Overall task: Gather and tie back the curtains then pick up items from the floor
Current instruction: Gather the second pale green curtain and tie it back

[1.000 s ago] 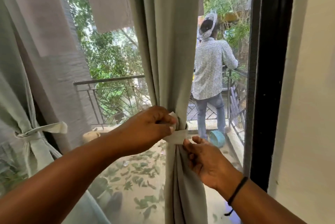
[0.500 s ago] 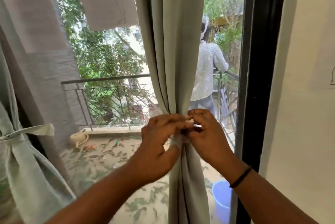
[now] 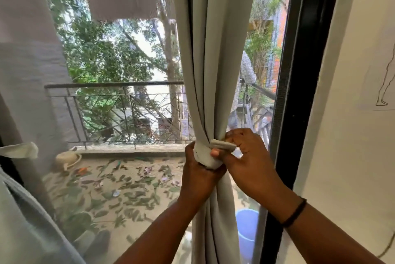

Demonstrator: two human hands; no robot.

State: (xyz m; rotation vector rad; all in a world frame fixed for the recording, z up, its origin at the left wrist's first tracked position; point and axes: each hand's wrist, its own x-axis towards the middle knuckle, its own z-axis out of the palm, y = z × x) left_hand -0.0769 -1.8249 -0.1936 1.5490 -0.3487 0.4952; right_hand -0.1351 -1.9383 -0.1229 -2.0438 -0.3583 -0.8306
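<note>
Grey-green fabric fills the middle of the head view: the curtain [image 3: 215, 54] hangs in front of the black window frame [image 3: 299, 84] and is gathered into a narrow bunch at the height of your hands. Your left hand [image 3: 198, 176] grips the bunch from the left side, its fingers wrapped around the fabric. Your right hand [image 3: 245, 156] pinches the pale tie-back strap [image 3: 222, 145], which lies around the bunch; one folded end of the strap sticks out between your thumb and fingers. A black band [image 3: 296, 213] is on your right wrist. At the left edge you see a second curtain [image 3: 25, 221], with a strap end [image 3: 21, 150] above it. Behind the glass stands the balcony railing [image 3: 115, 109], and a blue bucket [image 3: 246, 233] is beside the curtain, low on the right.
</note>
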